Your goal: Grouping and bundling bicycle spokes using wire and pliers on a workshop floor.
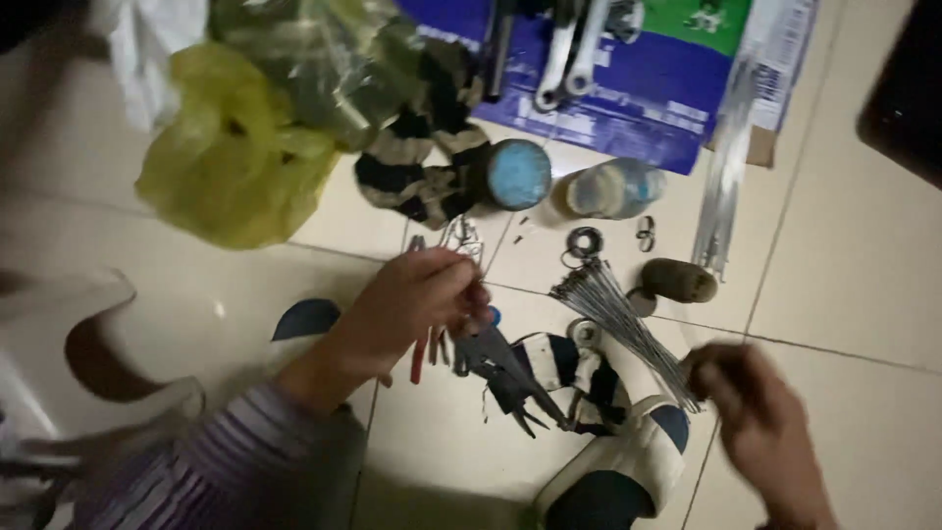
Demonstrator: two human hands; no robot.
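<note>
My left hand [412, 306] is closed, its fingertips pinching some thin bent wire pieces [459, 236] that stick up above it. Just below the hand, dark pliers [502, 369] and a red-handled tool [421, 355] lie on the tiled floor. My right hand [760, 417] is blurred, its fingers curled at the lower end of a fanned bundle of thin metal spokes [610, 312]. The bundle lies across a foot in a striped sock [579, 378] and a white and dark blue slipper [628, 466].
A yellow plastic bag [235, 157], striped fabric [432, 162], a blue-ended can [518, 175] and a clear bottle [613, 188] lie at the back. Wrenches rest on blue cardboard [638, 88]. Long rods [731, 157], metal rings [586, 241] and a brown lump [679, 280] sit to the right.
</note>
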